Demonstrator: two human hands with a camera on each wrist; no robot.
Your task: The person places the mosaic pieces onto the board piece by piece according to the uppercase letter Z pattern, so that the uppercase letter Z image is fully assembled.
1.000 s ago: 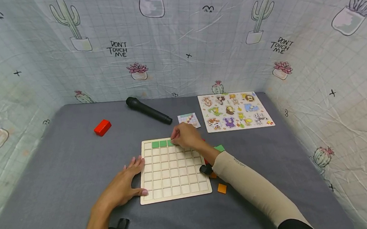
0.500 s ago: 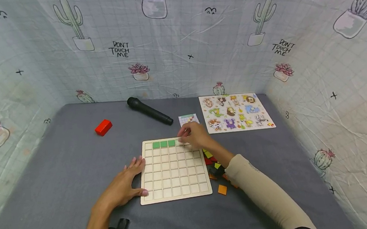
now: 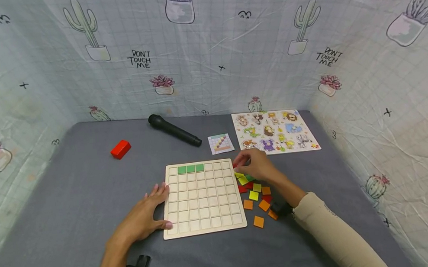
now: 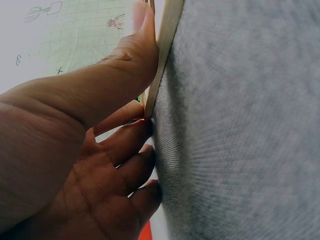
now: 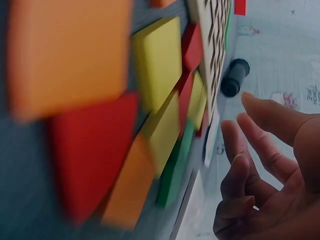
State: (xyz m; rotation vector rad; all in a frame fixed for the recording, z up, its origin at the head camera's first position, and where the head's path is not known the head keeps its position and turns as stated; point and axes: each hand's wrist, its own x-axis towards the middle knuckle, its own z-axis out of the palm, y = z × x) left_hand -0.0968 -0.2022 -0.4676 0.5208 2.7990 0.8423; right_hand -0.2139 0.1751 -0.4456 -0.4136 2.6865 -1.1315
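Note:
A pale wooden grid board (image 3: pixel 203 202) lies flat on the grey table, with three green tiles (image 3: pixel 190 169) side by side in its top row. My left hand (image 3: pixel 142 215) rests at the board's left edge, fingers spread along the side and thumb on the lower left corner. Over the far end of a heap of loose square tiles hovers my right hand (image 3: pixel 256 164). In the right wrist view its thumb and fingers stand apart with nothing between them. Yellow tiles (image 3: pixel 253 195), orange tiles (image 3: pixel 259 221), red tiles and a green tile (image 5: pixel 175 167) make up the heap.
Behind the board lies a small pattern card (image 3: pixel 221 144). A black microphone (image 3: pixel 174 130) is farther back, with a red block (image 3: pixel 121 149) to its left. An animal picture board (image 3: pixel 276 131) lies at the back right. Printed cloth (image 3: pixel 197 48) hangs around the table.
My right hand has left the third green tile in the top row and moved right, over the loose tiles, uncovering the pattern card. The left hand stays at the board's edge.

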